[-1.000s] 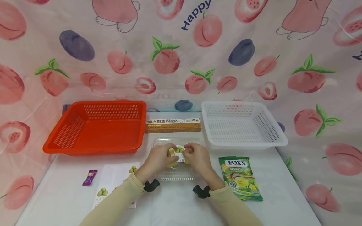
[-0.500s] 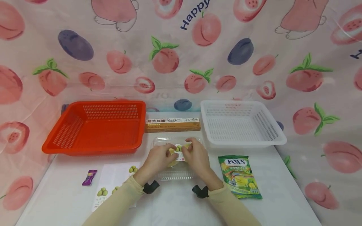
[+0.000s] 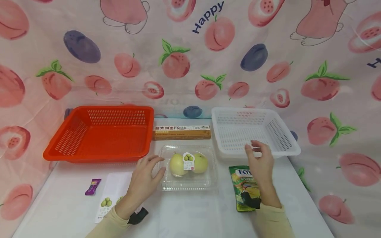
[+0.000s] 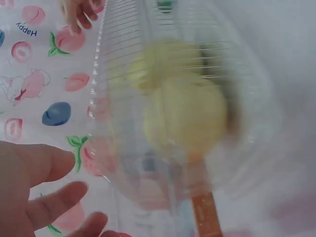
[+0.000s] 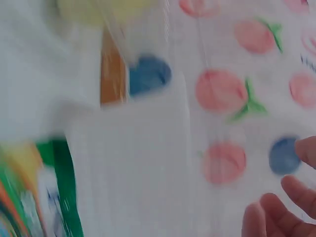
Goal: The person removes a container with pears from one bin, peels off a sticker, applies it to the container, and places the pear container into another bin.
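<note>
A clear plastic clamshell box sits mid-table with two round yellow-green fruits inside. On its lid lies a white sticker printed with green fruit. My left hand hovers at the box's left side, fingers loosely bent and holding nothing; in the left wrist view its fingers are apart from the box. Over the green Fox's candy bag and near the white basket's front rim is my right hand, also holding nothing. It hides part of the bag.
A red basket stands at the back left, a white basket at the back right. Between them lies a pasta box. Left of the clamshell are a sticker sheet, partly under my left arm, and a small purple wrapped candy.
Both hands have let go of the sticker, which now lies on the lid. My left hand has moved left and toward me; my right hand has swung right over the candy bag.
</note>
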Available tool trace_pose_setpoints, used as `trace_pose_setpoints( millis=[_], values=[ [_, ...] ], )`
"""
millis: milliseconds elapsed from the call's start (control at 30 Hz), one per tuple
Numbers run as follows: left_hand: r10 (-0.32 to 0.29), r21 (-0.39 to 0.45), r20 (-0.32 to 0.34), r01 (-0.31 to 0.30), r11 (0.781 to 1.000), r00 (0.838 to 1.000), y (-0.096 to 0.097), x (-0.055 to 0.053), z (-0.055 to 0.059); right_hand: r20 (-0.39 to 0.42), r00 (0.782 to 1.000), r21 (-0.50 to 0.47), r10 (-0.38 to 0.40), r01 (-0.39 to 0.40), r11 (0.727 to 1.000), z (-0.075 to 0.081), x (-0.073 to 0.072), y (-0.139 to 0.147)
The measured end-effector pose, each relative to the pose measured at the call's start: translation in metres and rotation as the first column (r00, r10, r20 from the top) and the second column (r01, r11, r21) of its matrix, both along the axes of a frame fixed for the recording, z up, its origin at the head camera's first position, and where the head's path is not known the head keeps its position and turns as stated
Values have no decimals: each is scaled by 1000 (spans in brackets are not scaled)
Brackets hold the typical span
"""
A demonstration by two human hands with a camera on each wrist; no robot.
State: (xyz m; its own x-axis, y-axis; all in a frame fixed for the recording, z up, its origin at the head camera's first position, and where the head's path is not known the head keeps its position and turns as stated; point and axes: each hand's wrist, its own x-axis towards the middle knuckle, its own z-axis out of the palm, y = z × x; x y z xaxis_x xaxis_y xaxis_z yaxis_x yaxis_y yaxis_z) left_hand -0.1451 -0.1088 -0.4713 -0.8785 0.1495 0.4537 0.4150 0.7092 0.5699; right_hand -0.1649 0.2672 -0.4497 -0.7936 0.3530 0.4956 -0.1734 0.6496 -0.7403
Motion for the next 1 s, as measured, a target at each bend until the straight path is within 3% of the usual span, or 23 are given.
trace_pose_setpoints(
  millis=[100,267,400,533,633,700,833,933,1000],
  values=[
    [33,5,15,-33,999,999,-10,7,-9,-25,991,0,-131,131,991,3,2,34],
    [52,42,110,-57,997,993,-20,14,-19,-30,950,-31,-312,311,950,4,3,78],
    [42,80,213,-60,995,976,-23,16,-23,-41,921,-76,-388,384,920,1,1,105],
    [-28,167,326,-28,986,945,-23,17,-26,17,910,-100,-413,413,905,-5,-3,123],
    [-122,289,420,-6,957,899,-21,17,-28,106,910,-124,-400,411,903,-10,-4,133],
    [-174,360,480,-12,933,860,-20,17,-29,182,908,-172,-376,406,897,-15,-5,138],
    [-243,443,546,-30,896,802,-15,16,-31,309,915,-359,-259,364,859,-31,-8,151],
    [-282,482,548,-22,876,787,-11,14,-35,334,927,-489,-170,324,810,-49,-14,167],
    [-313,516,545,-17,857,778,-9,13,-37,289,950,-556,-118,267,787,-68,-20,183]
  ],
)
